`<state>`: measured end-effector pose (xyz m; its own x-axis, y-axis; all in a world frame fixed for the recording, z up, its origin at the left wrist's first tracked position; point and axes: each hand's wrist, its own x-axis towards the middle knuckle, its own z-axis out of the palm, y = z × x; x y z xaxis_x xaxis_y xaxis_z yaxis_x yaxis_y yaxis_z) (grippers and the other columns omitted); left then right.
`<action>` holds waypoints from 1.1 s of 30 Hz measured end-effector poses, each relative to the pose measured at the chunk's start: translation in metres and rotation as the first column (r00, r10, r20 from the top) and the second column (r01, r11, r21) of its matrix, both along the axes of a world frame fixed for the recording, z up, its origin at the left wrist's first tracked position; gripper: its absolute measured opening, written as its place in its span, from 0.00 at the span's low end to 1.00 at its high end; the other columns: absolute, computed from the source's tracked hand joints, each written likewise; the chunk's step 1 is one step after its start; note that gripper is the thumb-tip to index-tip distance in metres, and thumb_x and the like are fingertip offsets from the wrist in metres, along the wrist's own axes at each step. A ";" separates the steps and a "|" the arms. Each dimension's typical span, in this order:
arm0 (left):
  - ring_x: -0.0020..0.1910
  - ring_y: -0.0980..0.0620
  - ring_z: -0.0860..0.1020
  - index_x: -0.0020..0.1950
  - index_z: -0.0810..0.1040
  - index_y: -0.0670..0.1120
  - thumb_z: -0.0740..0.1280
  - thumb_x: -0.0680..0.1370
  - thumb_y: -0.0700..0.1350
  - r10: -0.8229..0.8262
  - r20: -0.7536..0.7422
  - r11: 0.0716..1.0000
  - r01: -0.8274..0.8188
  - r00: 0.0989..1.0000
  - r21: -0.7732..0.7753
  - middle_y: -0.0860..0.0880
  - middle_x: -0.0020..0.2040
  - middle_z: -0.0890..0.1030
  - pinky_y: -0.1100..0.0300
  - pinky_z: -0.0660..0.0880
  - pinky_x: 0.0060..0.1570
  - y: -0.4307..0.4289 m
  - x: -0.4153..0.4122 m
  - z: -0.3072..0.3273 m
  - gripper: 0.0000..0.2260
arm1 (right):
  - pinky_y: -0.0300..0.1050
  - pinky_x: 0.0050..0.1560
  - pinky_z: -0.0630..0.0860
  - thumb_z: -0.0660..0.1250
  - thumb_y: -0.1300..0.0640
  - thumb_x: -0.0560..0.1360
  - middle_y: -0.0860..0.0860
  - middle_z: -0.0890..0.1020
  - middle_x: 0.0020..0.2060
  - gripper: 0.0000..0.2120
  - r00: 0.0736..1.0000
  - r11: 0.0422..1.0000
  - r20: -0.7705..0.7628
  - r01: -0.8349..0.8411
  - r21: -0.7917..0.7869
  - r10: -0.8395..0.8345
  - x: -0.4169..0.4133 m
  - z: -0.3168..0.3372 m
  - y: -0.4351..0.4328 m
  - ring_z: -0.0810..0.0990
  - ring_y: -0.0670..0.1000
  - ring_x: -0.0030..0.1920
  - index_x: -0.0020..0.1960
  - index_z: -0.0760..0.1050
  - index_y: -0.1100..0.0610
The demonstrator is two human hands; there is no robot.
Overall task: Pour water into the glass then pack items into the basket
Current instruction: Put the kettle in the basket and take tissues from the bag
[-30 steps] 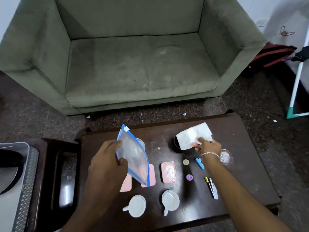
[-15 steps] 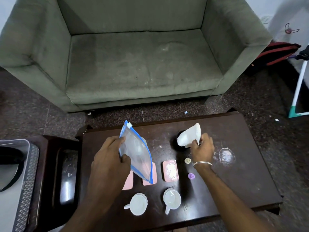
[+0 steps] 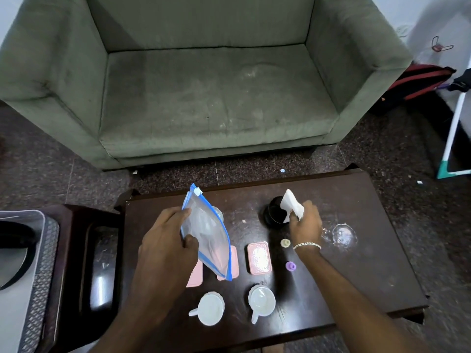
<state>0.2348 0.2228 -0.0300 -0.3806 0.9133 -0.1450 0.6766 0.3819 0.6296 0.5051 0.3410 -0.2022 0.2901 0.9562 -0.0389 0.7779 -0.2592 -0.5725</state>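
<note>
Head: crumpled white tissue point(image 3: 291, 205), glossy zip bag point(image 3: 207, 235).

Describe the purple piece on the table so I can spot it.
On the dark coffee table, look just inside the right hand's wrist. The purple cap sits below a cream one, right of the pink box; nothing else there is purple.

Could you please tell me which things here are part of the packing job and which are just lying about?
Part of the job:
- zip bag, in left hand
- white tissue, in right hand
- white cups
- pink containers
- grey basket

Lying about:
- green sofa
- red-and-black bag
</note>
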 end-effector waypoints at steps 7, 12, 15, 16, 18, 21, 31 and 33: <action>0.45 0.47 0.80 0.67 0.80 0.44 0.69 0.73 0.34 -0.008 -0.017 1.000 0.009 1.000 0.015 0.55 0.65 0.78 0.50 0.78 0.54 -0.001 -0.002 -0.001 0.22 | 0.55 0.49 0.75 0.75 0.50 0.73 0.62 0.80 0.52 0.16 0.998 0.973 -0.002 0.062 -0.223 -0.064 -0.010 -0.003 0.007 0.79 0.65 0.52 0.51 0.77 0.61; 0.44 0.46 0.79 0.66 0.80 0.44 0.69 0.73 0.34 -0.001 -0.018 1.000 0.001 1.000 0.016 0.54 0.65 0.79 0.49 0.78 0.54 -0.002 -0.003 -0.001 0.22 | 0.50 0.44 0.71 0.69 0.49 0.73 0.55 0.74 0.48 0.10 0.995 0.993 -0.006 0.104 -0.059 -0.104 -0.008 0.004 0.009 0.77 0.62 0.49 0.48 0.79 0.55; 0.45 0.45 0.81 0.66 0.80 0.44 0.69 0.73 0.35 0.004 -0.022 1.000 -0.004 1.000 0.001 0.55 0.65 0.78 0.47 0.80 0.53 -0.003 -0.003 -0.002 0.21 | 0.52 0.48 0.74 0.69 0.54 0.73 0.58 0.75 0.49 0.06 0.998 0.987 0.021 0.063 -0.151 -0.060 -0.006 0.002 0.014 0.77 0.63 0.52 0.47 0.81 0.56; 0.45 0.44 0.81 0.66 0.80 0.44 0.69 0.73 0.35 0.007 -0.017 1.000 -0.007 1.000 -0.004 0.55 0.65 0.78 0.46 0.80 0.52 -0.004 -0.002 -0.001 0.21 | 0.52 0.49 0.74 0.70 0.54 0.73 0.58 0.75 0.51 0.07 0.998 0.980 0.023 0.067 -0.188 -0.064 -0.006 0.002 0.014 0.78 0.64 0.54 0.49 0.82 0.56; 0.45 0.44 0.81 0.66 0.80 0.45 0.69 0.73 0.35 0.021 0.002 1.000 -0.021 1.000 -0.005 0.56 0.65 0.78 0.45 0.80 0.52 -0.007 -0.002 0.000 0.21 | 0.54 0.52 0.75 0.73 0.53 0.73 0.60 0.74 0.57 0.15 0.996 0.976 0.005 0.083 -0.200 -0.084 -0.010 0.010 0.009 0.76 0.65 0.57 0.57 0.79 0.57; 0.42 0.46 0.81 0.66 0.81 0.45 0.69 0.73 0.35 0.053 0.053 0.998 -0.055 0.997 0.025 0.56 0.63 0.78 0.49 0.79 0.52 -0.011 -0.003 0.004 0.21 | 0.58 0.56 0.74 0.73 0.47 0.73 0.59 0.72 0.60 0.28 0.990 0.997 -0.121 0.069 0.015 -0.067 -0.022 0.043 -0.015 0.73 0.63 0.58 0.68 0.71 0.56; 0.49 0.46 0.86 0.65 0.81 0.46 0.71 0.74 0.37 0.262 0.272 0.948 -0.299 0.926 0.107 0.48 0.54 0.84 0.48 0.79 0.57 -0.013 -0.021 0.044 0.19 | 0.39 0.65 0.70 0.78 0.47 0.72 0.39 0.74 0.64 0.24 0.725 0.784 -0.305 -0.540 0.304 0.618 -0.113 0.123 -0.132 0.73 0.43 0.67 0.66 0.76 0.50; 0.42 0.53 0.87 0.61 0.82 0.51 0.74 0.76 0.44 0.247 0.414 0.930 -0.334 0.876 0.153 0.47 0.47 0.86 0.57 0.80 0.46 -0.013 -0.027 0.055 0.14 | 0.35 0.52 0.74 0.72 0.59 0.78 0.34 0.78 0.51 0.08 0.723 0.819 -0.391 -0.455 0.350 0.569 -0.122 0.134 -0.123 0.78 0.37 0.53 0.50 0.78 0.45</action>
